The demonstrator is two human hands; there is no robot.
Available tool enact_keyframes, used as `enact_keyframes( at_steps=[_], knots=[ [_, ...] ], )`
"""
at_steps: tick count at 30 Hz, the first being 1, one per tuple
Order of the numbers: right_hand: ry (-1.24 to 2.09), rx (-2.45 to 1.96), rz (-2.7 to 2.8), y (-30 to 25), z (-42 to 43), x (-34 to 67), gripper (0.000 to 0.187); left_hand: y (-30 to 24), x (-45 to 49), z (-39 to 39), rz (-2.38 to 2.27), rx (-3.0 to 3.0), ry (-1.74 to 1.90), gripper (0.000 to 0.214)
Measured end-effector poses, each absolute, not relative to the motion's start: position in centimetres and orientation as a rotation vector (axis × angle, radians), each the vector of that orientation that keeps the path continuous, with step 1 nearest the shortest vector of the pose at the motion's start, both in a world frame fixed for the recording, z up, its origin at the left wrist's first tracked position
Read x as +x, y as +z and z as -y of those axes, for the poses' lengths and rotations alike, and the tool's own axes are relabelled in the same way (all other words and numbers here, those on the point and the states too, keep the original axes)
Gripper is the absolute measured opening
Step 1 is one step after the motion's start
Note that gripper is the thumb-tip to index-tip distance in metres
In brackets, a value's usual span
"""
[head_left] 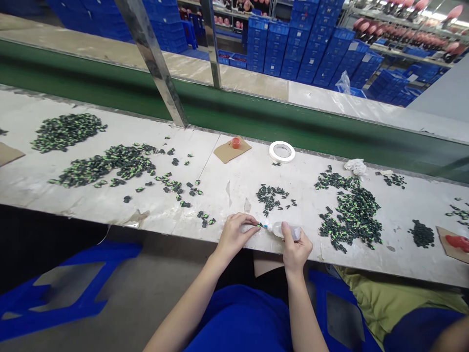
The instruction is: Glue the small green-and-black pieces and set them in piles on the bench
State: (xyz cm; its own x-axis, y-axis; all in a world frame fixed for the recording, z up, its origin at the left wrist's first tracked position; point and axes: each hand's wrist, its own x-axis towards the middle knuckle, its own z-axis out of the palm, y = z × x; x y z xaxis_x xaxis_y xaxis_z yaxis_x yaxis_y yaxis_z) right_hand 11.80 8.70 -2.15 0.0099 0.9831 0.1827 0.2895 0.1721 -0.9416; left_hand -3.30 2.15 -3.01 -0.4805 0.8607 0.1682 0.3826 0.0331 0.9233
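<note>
Left hand (236,232): thumb and forefinger pinching a small black-and-green part (260,225) above the near edge of the long white worktable (216,188). Right hand (297,248): fingers and thumb wrapped around a translucent whitish plastic bottle (291,231), tilted onto its side, its narrow blue tip (265,227) pointing left at the part. Tip and part are very close; cannot tell whether they touch.

Just beyond the hands: a loose cluster of small dark pieces with green marks (269,196). Right of it, a larger black-and-green pile (357,212). Farther back: a white ring-shaped tape roll (271,152) lying flat; left of that, a small round red container (235,143) on a brown cardboard piece (225,152).
</note>
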Motion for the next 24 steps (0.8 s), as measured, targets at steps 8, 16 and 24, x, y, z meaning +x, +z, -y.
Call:
enact_keyframes(
  at_steps=[8,16,24],
  knots=[
    [0.876,-1.319,1.424,-1.7,-8.6,11.4,0.045,-3.2,-3.3,-2.3,-1.838,1.189,1.45,0.012],
    [0.919,-1.232,1.114,-1.6,-9.5,12.8,0.035,-2.3,-3.6,-2.0,-1.803,1.264,1.373,0.01],
    [0.934,-1.175,1.145,-1.3,-12.7,13.9,0.055,-0.3,-4.2,-4.5,-2.032,1.429,1.235,0.014]
  ],
)
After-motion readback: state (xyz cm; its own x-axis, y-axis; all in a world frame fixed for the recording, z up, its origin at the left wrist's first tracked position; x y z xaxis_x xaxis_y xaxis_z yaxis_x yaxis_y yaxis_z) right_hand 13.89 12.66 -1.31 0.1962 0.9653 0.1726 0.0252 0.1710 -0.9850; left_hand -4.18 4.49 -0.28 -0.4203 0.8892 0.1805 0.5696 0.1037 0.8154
